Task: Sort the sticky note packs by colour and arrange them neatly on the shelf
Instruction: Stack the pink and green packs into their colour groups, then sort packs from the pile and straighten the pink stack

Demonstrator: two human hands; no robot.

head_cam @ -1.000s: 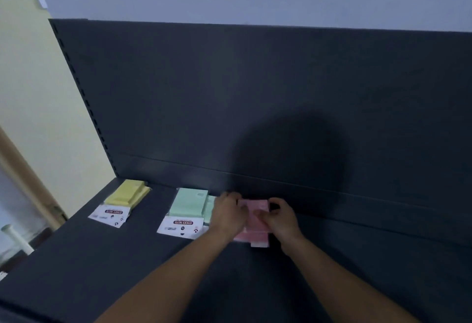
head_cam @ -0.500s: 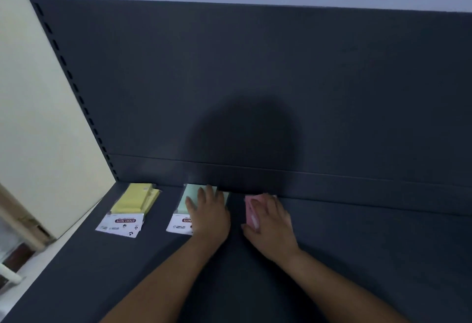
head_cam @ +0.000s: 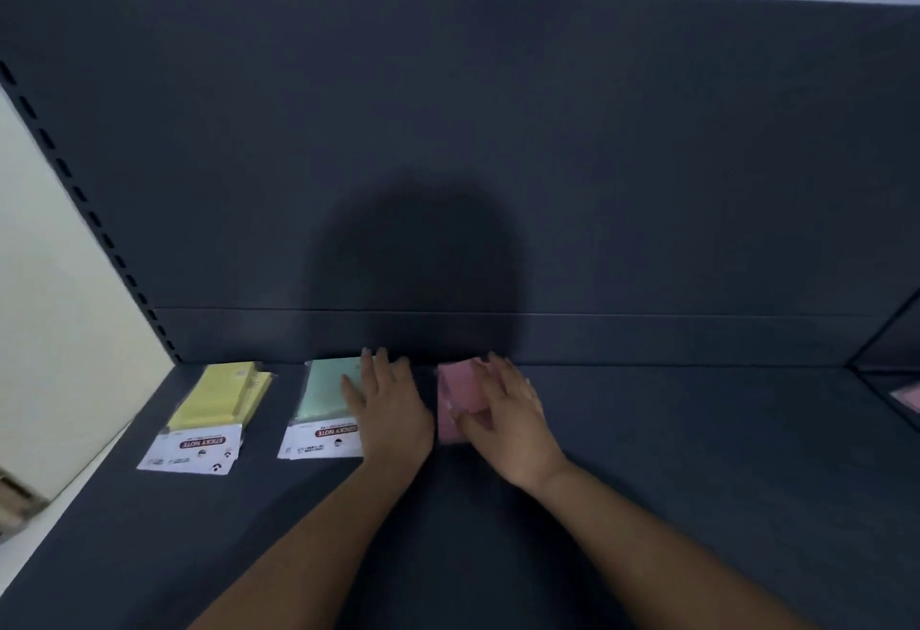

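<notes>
**Hands.** Left hand: open, fingers straight, palm down on the right edge of the mint-green sticky-note pile. Right hand: open, fingers spread flat over the pink sticky-note pack, thumb at its near edge. Both packs lay on the dark grey metal shelf, hard against the dark upright back panel at twelve o'clock.

**Outward.** At nine o'clock of the left hand, apart from the green pile, was the pale yellow sticky-note pile. At three o'clock, far off at the frame edge, was a cropped pink item on the neighbouring shelf.

**Hazards (judged).**
- Slick wrappers: a sideways push from either palm would likely fan a pile askew.
- The pink pack sat just beside the green pile, so a nudge could close the gap and blur the colour split.
- The printed white header cards of the green pile already sat offset.

**Count.**
- Hands: two.
- Colour groups on this shelf: three (yellow, green, pink).
- Packs per group: yellow at least two, green at least two, pink could not be told under the hand.
</notes>
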